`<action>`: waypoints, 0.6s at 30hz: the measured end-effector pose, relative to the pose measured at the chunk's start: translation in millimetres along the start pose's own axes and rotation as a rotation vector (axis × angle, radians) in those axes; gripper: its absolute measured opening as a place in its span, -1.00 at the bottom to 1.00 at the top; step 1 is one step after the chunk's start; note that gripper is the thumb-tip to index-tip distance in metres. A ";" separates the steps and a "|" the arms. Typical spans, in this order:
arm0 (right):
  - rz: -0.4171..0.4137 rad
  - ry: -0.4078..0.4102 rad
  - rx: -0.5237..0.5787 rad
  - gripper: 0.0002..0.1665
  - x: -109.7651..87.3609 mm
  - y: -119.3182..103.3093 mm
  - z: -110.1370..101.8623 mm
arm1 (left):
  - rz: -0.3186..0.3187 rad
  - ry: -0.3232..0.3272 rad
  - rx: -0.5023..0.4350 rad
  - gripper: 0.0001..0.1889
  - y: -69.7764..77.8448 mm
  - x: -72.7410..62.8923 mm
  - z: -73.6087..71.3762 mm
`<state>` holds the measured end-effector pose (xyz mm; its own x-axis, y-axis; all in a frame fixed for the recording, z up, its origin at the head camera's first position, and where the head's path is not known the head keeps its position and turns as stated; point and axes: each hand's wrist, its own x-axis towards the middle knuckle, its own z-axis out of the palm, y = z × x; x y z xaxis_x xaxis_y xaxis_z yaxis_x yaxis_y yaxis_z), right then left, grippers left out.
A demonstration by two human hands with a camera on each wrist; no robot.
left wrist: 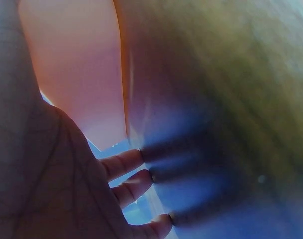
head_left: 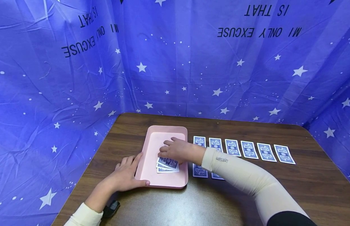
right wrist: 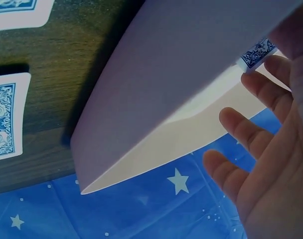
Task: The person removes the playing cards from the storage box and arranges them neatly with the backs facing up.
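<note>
A pink tray (head_left: 161, 181) stands on the table, with a few blue-backed playing cards (head_left: 165, 170) lying fanned in a loose pile inside. My right hand (head_left: 176, 150) reaches over the tray's right rim to this pile. In the right wrist view, thumb and index finger pinch a card (right wrist: 258, 54), while the other fingers stay spread and loosely bent. My left hand (head_left: 124, 175) rests against the tray's left side, its thumb over the near left rim and its fingers extended along the wall.
To the right of the tray, a row of face-down playing cards (head_left: 249, 149) runs across the wooden table (head_left: 262, 182). Nearer, another card (head_left: 199, 171) lies partly under my right forearm, with one more beside it. Blue star-printed curtains (head_left: 175, 62) hang behind the table and at its sides.
</note>
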<state>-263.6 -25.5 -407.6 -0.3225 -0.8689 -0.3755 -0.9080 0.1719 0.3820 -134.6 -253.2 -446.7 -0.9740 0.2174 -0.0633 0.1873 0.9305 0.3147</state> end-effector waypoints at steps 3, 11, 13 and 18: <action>0.003 0.010 0.025 0.12 -2.3 1.6 0.7 | -0.003 0.001 -0.002 0.28 -0.2 0.3 0.3; 0.032 0.074 0.083 0.07 -15.5 8.5 0.3 | -0.001 0.001 0.000 0.28 0.3 -0.2 0.5; 0.039 0.087 0.099 0.10 -18.2 10.9 0.5 | 0.001 0.000 -0.002 0.28 0.5 -0.2 0.3; 0.062 0.134 0.130 0.18 -26.0 15.7 0.5 | -0.004 -0.006 -0.006 0.28 0.7 -0.6 -0.7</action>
<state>-269.7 0.0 -392.2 -0.3482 -0.9074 -0.2352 -0.9173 0.2781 0.2850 -133.9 -252.8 -445.8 -0.9740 0.2156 -0.0702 0.1827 0.9296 0.3202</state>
